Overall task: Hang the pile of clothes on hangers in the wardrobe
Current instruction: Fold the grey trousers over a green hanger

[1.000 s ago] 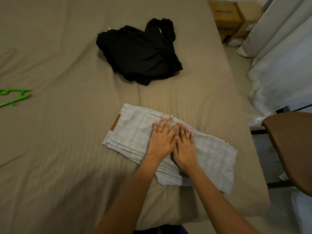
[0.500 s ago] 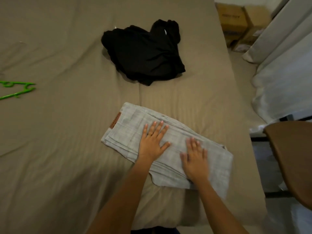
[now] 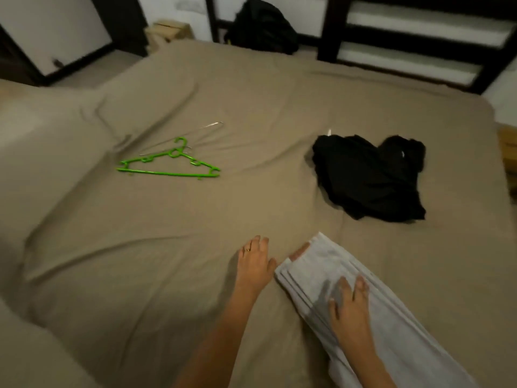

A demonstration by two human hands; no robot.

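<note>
Bed (image 3: 140, 261): covered with a tan sheet, creased toward the left side. It carries all task items.

Folded trousers (image 3: 405, 340): pale grey, check-patterned, folded into a long stack. Located at the near right part of the bed, running diagonally toward the near right corner. A small brown patch (image 3: 298, 252) shows at the far end of the stack.

Right hand (image 3: 349, 309): lies palm-down on the folded trousers. Grip state: apart, fingers straight and spread flat on the fabric, clamped on nothing.

Left hand (image 3: 256, 264): lies palm-down on the bare sheet, just beside the left edge of the trousers. Whether the thumb touches the fabric cannot be told. Grip state: apart, fingers extended, holding nothing. A ring (image 3: 247, 250) sits on one finger.

Black garments (image 3: 369, 177): a crumpled pile near the right edge of the bed, beyond the trousers and apart from them.

Green plastic hanger (image 3: 167, 173): lies flat on the sheet left of centre, well apart from both hands. A thin wire hanger (image 3: 214, 124) lies just behind it, the two overlapping at the hooks.

Beyond the far edge of the bed: a black bag (image 3: 263, 23) and a pale wooden box (image 3: 167, 30).
</note>
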